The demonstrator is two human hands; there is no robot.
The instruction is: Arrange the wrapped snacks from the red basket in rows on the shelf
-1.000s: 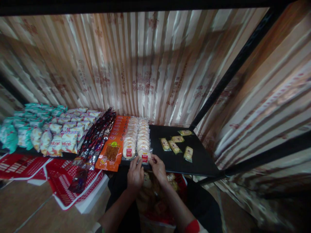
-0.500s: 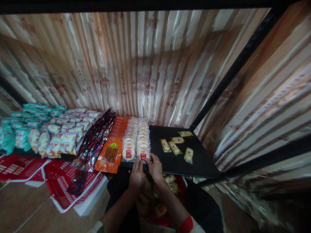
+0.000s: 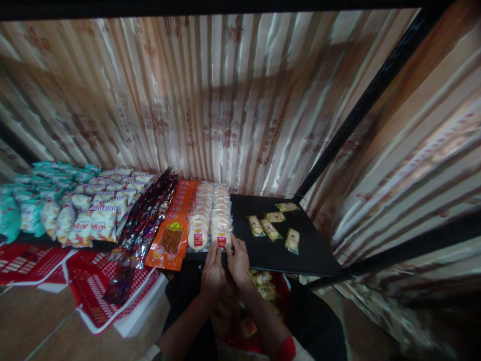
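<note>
Two columns of clear-wrapped round white rice crackers (image 3: 199, 220) lie overlapping on the black shelf. At the near end of the right-hand column is a rice cracker packet (image 3: 221, 234) with a red label. My left hand (image 3: 213, 275) has its fingertips on the lower left edge of this packet. On its lower right edge are the thumb and bent fingers of my right hand (image 3: 238, 258). The packet sits between both hands, still against its column. An orange snack bag (image 3: 170, 238) with a stick-shaped snack pictured on it lies just left of the crackers.
Several small yellow-wrapped snacks (image 3: 270, 228) are scattered on the right of the black shelf (image 3: 259, 255). Dark shiny packets (image 3: 145, 220), white snack bags (image 3: 101, 220) and teal bags (image 3: 32, 215) fill the left. Red baskets (image 3: 93, 286) stand below; metal posts (image 3: 349, 115) frame the shelf.
Both hands stay at the front rice cracker packet, with only slight finger movement. The view has shifted a little; the goods on the shelf keep their places.
</note>
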